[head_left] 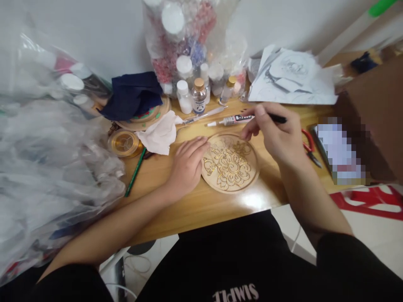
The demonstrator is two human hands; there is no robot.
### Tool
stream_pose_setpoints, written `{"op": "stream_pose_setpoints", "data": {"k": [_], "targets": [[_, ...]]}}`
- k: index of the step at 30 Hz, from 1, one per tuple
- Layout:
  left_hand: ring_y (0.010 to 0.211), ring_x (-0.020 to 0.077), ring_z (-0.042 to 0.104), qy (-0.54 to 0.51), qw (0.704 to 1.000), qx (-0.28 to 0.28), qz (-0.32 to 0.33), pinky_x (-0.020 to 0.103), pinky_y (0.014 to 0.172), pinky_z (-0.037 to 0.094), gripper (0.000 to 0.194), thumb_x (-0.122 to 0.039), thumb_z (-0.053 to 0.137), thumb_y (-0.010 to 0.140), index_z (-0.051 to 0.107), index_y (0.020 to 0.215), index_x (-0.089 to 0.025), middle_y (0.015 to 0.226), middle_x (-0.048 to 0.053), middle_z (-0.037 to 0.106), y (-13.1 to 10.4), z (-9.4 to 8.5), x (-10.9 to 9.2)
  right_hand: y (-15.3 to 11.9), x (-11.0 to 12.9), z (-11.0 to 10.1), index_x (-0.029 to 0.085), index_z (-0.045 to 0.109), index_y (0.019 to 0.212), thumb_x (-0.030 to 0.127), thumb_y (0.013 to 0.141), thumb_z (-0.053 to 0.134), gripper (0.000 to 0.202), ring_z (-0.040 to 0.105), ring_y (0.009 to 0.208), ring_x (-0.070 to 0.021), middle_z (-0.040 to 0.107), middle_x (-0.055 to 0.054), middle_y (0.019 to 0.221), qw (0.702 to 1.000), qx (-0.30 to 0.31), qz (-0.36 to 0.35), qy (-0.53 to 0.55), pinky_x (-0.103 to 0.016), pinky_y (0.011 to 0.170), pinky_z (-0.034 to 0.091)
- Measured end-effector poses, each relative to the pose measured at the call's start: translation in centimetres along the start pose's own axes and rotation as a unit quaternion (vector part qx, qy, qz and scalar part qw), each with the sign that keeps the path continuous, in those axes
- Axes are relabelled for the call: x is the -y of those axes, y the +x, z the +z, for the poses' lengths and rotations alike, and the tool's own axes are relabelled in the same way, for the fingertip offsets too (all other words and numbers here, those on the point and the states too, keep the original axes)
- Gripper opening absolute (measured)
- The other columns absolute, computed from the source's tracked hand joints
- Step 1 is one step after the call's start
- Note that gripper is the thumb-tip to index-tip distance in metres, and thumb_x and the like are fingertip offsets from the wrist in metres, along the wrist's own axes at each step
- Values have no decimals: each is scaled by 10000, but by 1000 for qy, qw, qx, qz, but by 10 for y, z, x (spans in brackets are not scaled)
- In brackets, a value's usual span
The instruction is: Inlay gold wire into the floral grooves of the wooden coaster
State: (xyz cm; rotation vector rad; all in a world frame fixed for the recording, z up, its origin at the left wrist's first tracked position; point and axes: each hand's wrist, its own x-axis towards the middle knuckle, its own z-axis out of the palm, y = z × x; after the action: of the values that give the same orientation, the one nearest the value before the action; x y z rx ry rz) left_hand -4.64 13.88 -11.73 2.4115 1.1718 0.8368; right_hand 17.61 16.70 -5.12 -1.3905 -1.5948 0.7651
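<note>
A round wooden disc (231, 186) lies on the table, with a raised gold wire flower pattern across it. My left hand (189, 164) rests flat at the disc's left edge, its fingers stretched out and fingertips on the rim. Above the disc's upper right, my right hand (273, 132) pinches a slim black tool (277, 118), its working end hidden by the fingers. Just behind the disc lies a tube of B-7000 glue (237, 120), partly covered by my right hand.
Left of the disc are a gold wire spool (125, 142), a crumpled white tissue (160, 133) and a green pencil (136, 172). Bottles, including a clear one (199, 98), stand behind. Red-handled pliers (310, 149), a phone (341, 151) and a cardboard box (378, 113) are at the right.
</note>
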Motion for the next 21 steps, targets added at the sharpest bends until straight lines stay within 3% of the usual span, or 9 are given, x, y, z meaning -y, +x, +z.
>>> {"op": "stream_pose_setpoints", "data": {"k": [3, 7, 13, 17, 21], "targets": [[1280, 238, 547, 3, 1000, 0, 6, 486, 1064, 446, 428, -39, 380, 883, 569, 1252, -143, 1343, 115, 608, 0, 1, 1, -21, 13, -11, 197, 637, 829, 331, 917, 548, 184, 599, 556, -112, 656, 12, 630, 985, 125, -22, -117, -251, 561, 446], [1267, 230, 555, 0, 1000, 2, -3, 478, 1067, 441, 425, -58, 374, 892, 578, 1249, -162, 1332, 92, 621, -1, 2, 1, -62, 21, -19, 192, 633, 874, 226, 843, 604, 54, 580, 505, -108, 643, 30, 600, 954, 178, -34, -239, -224, 498, 400], [1272, 226, 546, -5, 1000, 9, -12, 475, 1080, 422, 460, -46, 376, 859, 577, 1257, -162, 1342, 90, 614, 0, 3, 1, -105, 12, -15, 198, 584, 920, 225, 837, 598, 88, 609, 547, -124, 657, 15, 661, 950, 172, -21, -258, -224, 512, 446], [1277, 224, 540, -1, 1000, 12, -5, 469, 1088, 416, 457, -47, 374, 859, 574, 1257, -153, 1345, 95, 611, 0, 3, 2, -112, 10, -6, 197, 566, 920, 194, 812, 593, 111, 611, 570, -137, 657, 4, 682, 950, 139, -28, -277, -235, 516, 443], [1267, 230, 547, 5, 1000, 8, 1, 457, 1080, 425, 448, -52, 373, 863, 577, 1252, -137, 1338, 99, 614, -1, 3, 3, -112, 11, -1, 194, 562, 912, 152, 788, 569, 131, 615, 569, -143, 661, 2, 686, 947, 147, -21, -284, -237, 506, 439]]}}
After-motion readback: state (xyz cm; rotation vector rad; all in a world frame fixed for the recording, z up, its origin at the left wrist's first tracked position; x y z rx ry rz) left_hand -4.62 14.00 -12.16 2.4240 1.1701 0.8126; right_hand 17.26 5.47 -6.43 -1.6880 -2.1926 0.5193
